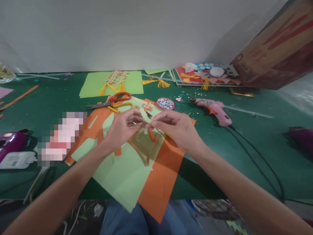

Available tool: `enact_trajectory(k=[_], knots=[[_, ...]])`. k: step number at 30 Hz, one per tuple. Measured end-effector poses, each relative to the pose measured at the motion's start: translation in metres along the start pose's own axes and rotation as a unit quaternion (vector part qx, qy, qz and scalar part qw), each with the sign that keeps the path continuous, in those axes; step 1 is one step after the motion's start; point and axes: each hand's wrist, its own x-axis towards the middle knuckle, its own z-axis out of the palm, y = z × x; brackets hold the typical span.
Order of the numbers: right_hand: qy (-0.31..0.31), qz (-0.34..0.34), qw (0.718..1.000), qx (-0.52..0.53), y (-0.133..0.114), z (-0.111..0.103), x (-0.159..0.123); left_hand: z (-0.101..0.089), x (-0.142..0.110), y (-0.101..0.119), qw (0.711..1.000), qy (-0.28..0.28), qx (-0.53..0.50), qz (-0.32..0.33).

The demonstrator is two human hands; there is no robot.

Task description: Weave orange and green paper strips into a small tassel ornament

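Observation:
My left hand (127,125) and my right hand (177,127) meet over the middle of the table, fingers closed. Between them they pinch a pale green paper strip (145,115), which bends upward from the fingertips. An orange paper strip (152,134) hangs just below the fingers, and whether it is joined to the green one I cannot tell. Beneath both hands lie light green paper sheets (122,179) and orange paper sheets (161,182). A small woven orange-and-white piece (147,106) rests right behind the fingers. Scissors (112,103) with red and yellow handles lie beyond my left hand.
A pink glue gun (215,109) lies at right, its black cord (259,163) running to the front edge. A dish of small beads (165,103) sits behind my right hand. Woven tasselled pieces (117,78) lie at the back, and a brown paper bag (276,49) leans at back right.

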Motion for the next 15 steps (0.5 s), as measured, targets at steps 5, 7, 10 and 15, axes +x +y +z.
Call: enact_trajectory(k=[5,7,10,15], knots=[[0.024,-0.039,0.995,-0.085,-0.0003,0.0002,0.0002,0.0040,-0.0023,0.0027,0.999,0.000,0.010,-0.031],[0.027,-0.051,0.994,-0.089,-0.0002,0.0002,0.0007,0.0053,-0.0039,0.0031,0.999,-0.007,0.017,-0.038],[0.018,-0.049,0.995,-0.079,-0.0003,0.0013,0.0005,0.0062,-0.0068,0.0030,0.998,-0.033,0.026,-0.056],[0.031,-0.010,0.997,-0.069,0.0008,0.0036,-0.0008,0.0074,-0.0094,0.0039,0.996,-0.069,0.015,-0.055]])
